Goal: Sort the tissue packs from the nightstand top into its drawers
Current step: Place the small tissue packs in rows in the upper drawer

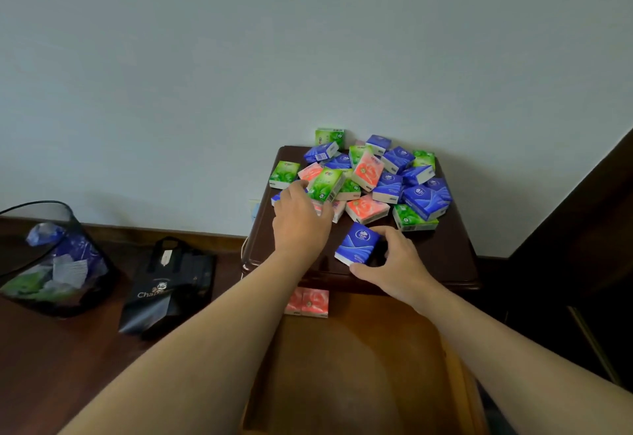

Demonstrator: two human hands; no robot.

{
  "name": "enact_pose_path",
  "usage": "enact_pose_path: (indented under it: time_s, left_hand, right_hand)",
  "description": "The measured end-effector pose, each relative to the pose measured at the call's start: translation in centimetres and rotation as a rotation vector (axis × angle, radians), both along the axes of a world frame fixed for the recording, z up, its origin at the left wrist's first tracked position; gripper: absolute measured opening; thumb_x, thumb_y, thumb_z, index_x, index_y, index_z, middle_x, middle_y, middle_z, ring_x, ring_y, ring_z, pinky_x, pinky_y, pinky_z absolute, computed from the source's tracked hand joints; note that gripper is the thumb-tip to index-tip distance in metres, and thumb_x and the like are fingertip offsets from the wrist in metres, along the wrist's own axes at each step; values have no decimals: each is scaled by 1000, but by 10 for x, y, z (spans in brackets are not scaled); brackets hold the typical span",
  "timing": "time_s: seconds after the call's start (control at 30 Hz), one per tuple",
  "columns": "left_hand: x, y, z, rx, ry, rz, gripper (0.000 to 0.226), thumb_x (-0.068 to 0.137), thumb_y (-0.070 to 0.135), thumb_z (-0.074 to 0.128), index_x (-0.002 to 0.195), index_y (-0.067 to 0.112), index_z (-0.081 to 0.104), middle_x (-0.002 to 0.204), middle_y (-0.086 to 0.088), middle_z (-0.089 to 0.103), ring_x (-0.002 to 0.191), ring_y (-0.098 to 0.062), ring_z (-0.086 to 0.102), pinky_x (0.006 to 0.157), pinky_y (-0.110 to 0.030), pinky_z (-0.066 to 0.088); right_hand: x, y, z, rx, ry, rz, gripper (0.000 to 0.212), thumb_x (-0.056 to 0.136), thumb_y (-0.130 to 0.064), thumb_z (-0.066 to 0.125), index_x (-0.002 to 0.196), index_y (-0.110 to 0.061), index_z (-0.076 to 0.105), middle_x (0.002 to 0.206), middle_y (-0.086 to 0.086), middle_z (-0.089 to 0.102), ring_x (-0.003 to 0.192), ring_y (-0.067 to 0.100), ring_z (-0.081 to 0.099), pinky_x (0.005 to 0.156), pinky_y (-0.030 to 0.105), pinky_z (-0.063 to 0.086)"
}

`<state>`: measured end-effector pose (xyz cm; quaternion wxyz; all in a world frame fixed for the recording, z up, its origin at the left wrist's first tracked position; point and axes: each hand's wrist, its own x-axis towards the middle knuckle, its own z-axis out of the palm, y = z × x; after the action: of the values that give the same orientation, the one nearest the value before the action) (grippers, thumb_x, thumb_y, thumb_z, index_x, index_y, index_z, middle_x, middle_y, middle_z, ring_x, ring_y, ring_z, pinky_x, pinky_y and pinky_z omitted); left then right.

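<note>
Meanwhile, right hand (pixel 399 265) pinches a blue pack (pixel 356 247); beside it, left hand (pixel 301 218) grips a green pack (pixel 325 185) atop the nightstand (pixel 445 256).

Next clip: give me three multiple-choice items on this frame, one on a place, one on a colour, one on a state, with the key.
1. Where do the two pink packs apart from the pile lie?
A. In the open drawer
B. In the bin
C. On the black bag

2. What colour is the pack held by the right hand?
A. Green
B. Pink
C. Blue

3. How is the drawer below the nightstand top?
A. Shut
B. Pulled out
C. Taken out and set on the floor

Key:
1 A: the pink packs sit at the back of the drawer, just under the nightstand edge.
2 C: the right hand curls its fingers round a blue pack, while the left hand reaches into the pile.
3 B: the drawer's light wooden inside shows toward the camera.
</note>
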<state>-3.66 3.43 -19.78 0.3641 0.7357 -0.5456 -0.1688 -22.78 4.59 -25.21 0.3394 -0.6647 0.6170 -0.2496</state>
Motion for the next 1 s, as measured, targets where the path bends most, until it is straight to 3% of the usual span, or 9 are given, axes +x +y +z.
enact_pose_path:
  time_s: [0.1, 0.17, 0.4, 0.5, 0.57, 0.63, 0.77, 0.9, 1.0]
  left_hand:
    - [-8, -24, -6, 37, -60, 20, 66, 96, 47, 66, 144, 9, 41, 141, -12, 53, 134, -35, 43, 102, -47, 44]
    - [-12, -35, -11, 63, -79, 23, 71, 96, 49, 66, 147, 8, 38, 143, -13, 52, 135, -36, 42, 104, -47, 42]
    - [-13, -38, -24, 16, -88, 56, 78, 95, 44, 70, 152, 5, 33, 144, -19, 47, 133, -39, 42, 108, -46, 37]
    - [-5, -17, -25, -32, 64, 15, 83, 91, 21, 75, 158, 6, 29, 143, -18, 37, 128, -34, 41, 109, -37, 35]
    - [4, 5, -27, -43, 183, -18, 81, 85, -3, 68, 157, 10, 32, 138, -8, 29, 117, -23, 44, 100, -21, 38]
    - [12, 33, -32, -42, 252, 4, 74, 82, -10, 66, 147, 17, 44, 130, 2, 24, 111, -16, 46, 86, -8, 40]
    - [23, 89, -45, 12, 453, 157, 66, 81, 3, 75, 136, 29, 50, 128, 3, 29, 92, -5, 52, 84, -18, 40]
    - [38, 145, -67, -19, 675, 236, 62, 80, 8, 82, 129, 34, 54, 123, -3, 59, 93, -12, 66, 78, -26, 53]
    - [43, 174, -84, -63, 766, 303, 62, 79, -1, 77, 125, 34, 57, 114, -2, 70, 94, -15, 69, 81, -32, 56]
  right_hand:
    - [-7, -1, -1, 41, -90, 8, 69, 69, -38, 92, 123, -46, 49, 120, -19, 50, 107, 0, 52, 80, 17, 42]
    - [-8, -2, -2, 41, -109, 22, 69, 71, -36, 92, 124, -47, 49, 120, -18, 51, 105, -4, 52, 78, 14, 42]
    - [-2, 2, -1, 2, -97, 38, 72, 71, -40, 89, 130, -44, 49, 117, -17, 60, 118, 18, 51, 106, 48, 48]
    - [-2, 4, 1, 0, -109, 53, 75, 70, -44, 88, 132, -47, 46, 114, -18, 63, 117, 18, 52, 107, 50, 46]
    - [-1, 7, 4, 4, -100, 58, 77, 67, -48, 87, 131, -51, 44, 112, -21, 62, 118, 18, 51, 108, 52, 44]
    - [0, 9, 9, 11, -84, 65, 80, 66, -51, 88, 132, -52, 43, 111, -23, 61, 120, 18, 52, 110, 52, 42]
    - [1, 14, 18, 76, -162, 77, 77, 73, -46, 90, 137, -46, 46, 116, -8, 69, 121, 20, 59, 109, 46, 44]
    - [8, 33, 32, 143, -357, 75, 56, 76, -24, 89, 116, -52, 61, 107, 5, 71, 96, 14, 69, 83, 31, 55]
    - [21, 65, 29, 198, -456, 127, 41, 81, -23, 85, 112, -43, 67, 104, 9, 67, 89, 13, 71, 74, 30, 59]
